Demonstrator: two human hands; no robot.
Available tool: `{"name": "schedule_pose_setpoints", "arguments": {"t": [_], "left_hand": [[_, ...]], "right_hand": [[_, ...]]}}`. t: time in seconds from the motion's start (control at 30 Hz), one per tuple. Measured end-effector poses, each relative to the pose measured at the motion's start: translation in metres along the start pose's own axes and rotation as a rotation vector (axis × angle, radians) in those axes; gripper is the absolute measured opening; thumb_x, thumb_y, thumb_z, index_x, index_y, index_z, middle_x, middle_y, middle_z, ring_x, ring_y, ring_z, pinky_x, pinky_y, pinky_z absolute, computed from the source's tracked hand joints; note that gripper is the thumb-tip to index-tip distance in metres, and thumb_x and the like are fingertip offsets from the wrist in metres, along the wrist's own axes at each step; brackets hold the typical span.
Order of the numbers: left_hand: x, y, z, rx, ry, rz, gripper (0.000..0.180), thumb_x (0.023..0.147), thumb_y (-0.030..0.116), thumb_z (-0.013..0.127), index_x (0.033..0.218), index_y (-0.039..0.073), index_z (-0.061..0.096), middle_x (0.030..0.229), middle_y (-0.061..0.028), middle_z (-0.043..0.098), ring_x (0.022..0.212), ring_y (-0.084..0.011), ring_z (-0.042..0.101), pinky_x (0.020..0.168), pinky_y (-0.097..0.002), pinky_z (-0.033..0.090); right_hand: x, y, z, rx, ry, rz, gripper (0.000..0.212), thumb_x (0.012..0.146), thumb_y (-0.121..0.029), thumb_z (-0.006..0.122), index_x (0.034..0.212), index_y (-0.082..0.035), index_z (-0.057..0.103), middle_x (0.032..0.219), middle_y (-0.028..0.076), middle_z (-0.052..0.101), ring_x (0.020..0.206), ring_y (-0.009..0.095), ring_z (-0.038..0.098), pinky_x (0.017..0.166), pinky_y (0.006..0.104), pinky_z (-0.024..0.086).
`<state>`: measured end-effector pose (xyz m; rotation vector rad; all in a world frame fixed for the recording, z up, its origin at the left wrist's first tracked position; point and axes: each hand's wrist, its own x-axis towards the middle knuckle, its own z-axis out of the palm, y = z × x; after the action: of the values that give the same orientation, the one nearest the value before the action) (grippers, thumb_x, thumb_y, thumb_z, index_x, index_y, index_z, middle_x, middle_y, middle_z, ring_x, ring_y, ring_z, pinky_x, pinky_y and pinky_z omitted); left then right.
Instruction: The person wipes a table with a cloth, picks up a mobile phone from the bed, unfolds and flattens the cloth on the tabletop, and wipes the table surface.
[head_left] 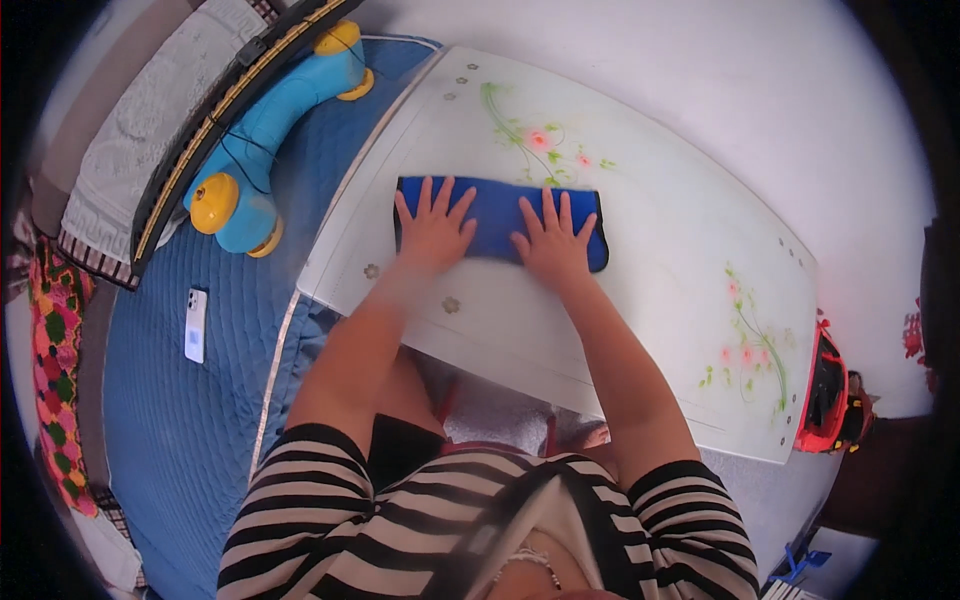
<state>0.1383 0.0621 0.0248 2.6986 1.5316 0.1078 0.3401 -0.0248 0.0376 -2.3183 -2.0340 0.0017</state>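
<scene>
On white table [640, 320]: blue cloth [494, 215] flat under left hand [434, 240] and right hand [554, 250], fingers [549, 207] splayed apart.

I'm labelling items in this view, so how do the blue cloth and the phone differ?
The blue cloth is blue with dark edging; the phone is pale.
The blue cloth is clearly larger and runs crosswise in the picture; the phone's long side runs roughly up and down.
The blue cloth lies under the left hand and right hand; no hand touches the phone.
Both lie flat.
</scene>
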Motion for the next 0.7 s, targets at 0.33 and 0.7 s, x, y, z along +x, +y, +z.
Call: {"name": "schedule_pose_setpoints", "arguments": {"t": [0.33,0.7], "left_hand": [[-0.116,0.088,-0.007,-0.045,-0.078,0.239,0.063,0.101,0.047,0.048,0.159,0.028,0.032,0.168,-0.0111,0.018,0.155,-0.0404,0.008,0.115,-0.075,0.0],[-0.126,0.099,0.001,-0.173,0.11,0.391,0.051,0.099,0.039,0.056,0.149,0.026,0.05,0.158,-0.0132,0.039,0.149,-0.0328,0.033,0.118,-0.0689,0.01]], "right_hand": [[-0.179,0.025,-0.008,0.032,-0.001,0.152,0.068,0.097,-0.05,0.056,0.156,-0.022,0.037,0.166,0.017,0.022,0.154,0.042,0.015,0.108,0.082,0.008],[-0.222,0.034,-0.01,0.009,0.168,0.172,0.059,0.098,-0.051,0.056,0.15,-0.023,0.048,0.163,0.019,0.029,0.152,0.043,0.02,0.109,0.0794,0.01]]}}
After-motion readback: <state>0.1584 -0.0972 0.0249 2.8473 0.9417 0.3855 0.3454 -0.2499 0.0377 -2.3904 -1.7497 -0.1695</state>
